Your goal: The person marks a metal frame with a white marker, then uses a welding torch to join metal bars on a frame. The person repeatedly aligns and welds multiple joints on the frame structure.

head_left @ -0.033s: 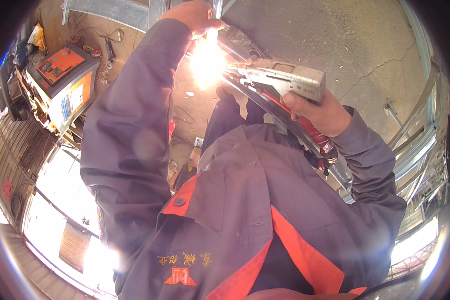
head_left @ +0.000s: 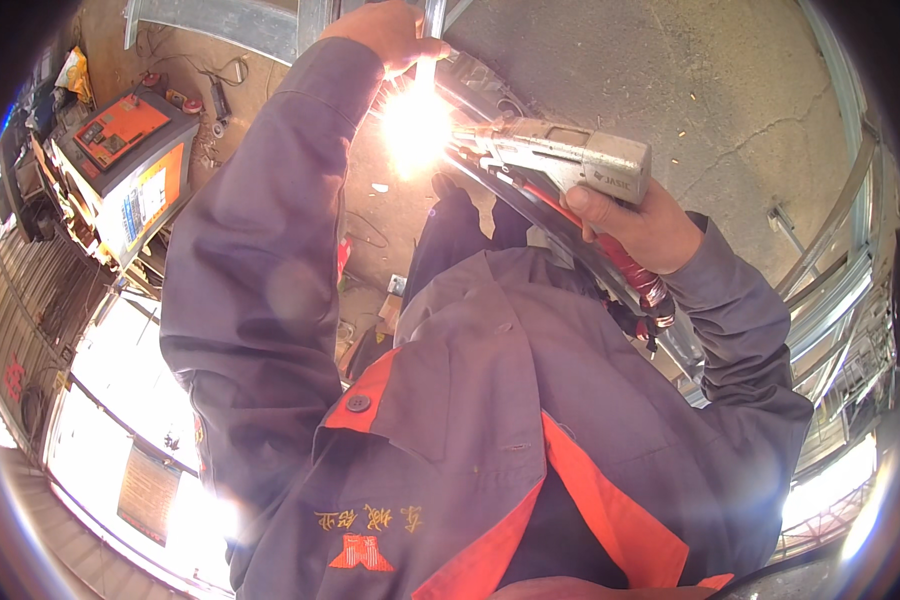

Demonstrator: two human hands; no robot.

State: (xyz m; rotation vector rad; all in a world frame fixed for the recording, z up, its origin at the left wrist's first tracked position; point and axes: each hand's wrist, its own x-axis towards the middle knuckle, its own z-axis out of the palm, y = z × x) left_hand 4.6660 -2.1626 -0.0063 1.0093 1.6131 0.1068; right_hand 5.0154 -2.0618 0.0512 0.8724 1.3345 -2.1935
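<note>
A pale grey welding gun (head_left: 560, 150) is in my right hand (head_left: 642, 225), its fingers wrapped round the grip and the thumb along the side. Its nozzle points left into a blinding white glare with sparks (head_left: 415, 128), which hides the nozzle's tip and the spot it meets. Just above the glare, my left hand (head_left: 380, 35) is closed on a narrow metal bar (head_left: 435, 18), thumb across its front. A red-wrapped cable (head_left: 630, 272) runs down from the gun's grip, beside a long dark metal rail (head_left: 540, 208).
An orange and grey machine (head_left: 120, 135) stands on the floor at left, with cables and an angle grinder (head_left: 219, 100) nearby. A wide metal profile (head_left: 225, 25) lies at the top. Long metal bars (head_left: 835, 290) are stacked at right. My shoes and legs (head_left: 450, 225) are below the glare.
</note>
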